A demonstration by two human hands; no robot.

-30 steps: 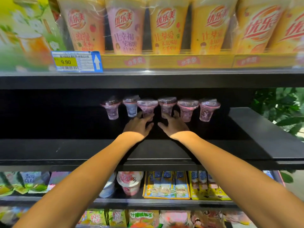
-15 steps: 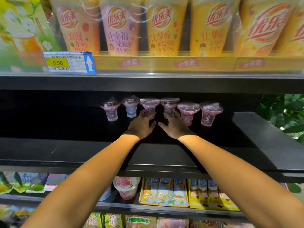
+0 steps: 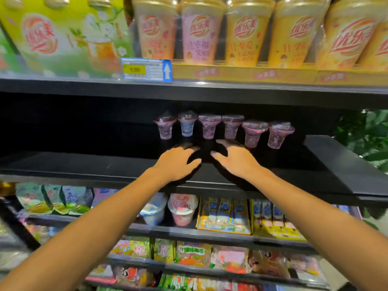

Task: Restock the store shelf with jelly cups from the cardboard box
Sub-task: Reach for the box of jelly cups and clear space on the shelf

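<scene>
- Hovering empty with fingers spread, the left hand [image 3: 178, 162] and right hand [image 3: 237, 160] sit just before six jelly cups [image 3: 231, 129] on the black shelf [image 3: 84, 166].
- Top-heavy cups could topple if a hand brushes them.
- Cardboard box is out of view.

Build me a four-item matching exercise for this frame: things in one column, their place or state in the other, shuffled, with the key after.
Things
1. jelly cups
2. price tag
3. left hand
4. tall drink cups

Places or states
A. wrapped in clear film on the top shelf
B. fingers spread, holding nothing, over the dark shelf
C. a row of six at the back of the dark shelf
D. stuck on the front edge of the top shelf, with a white arrow pointing up

Pairs: 1-C, 2-D, 3-B, 4-A
</scene>
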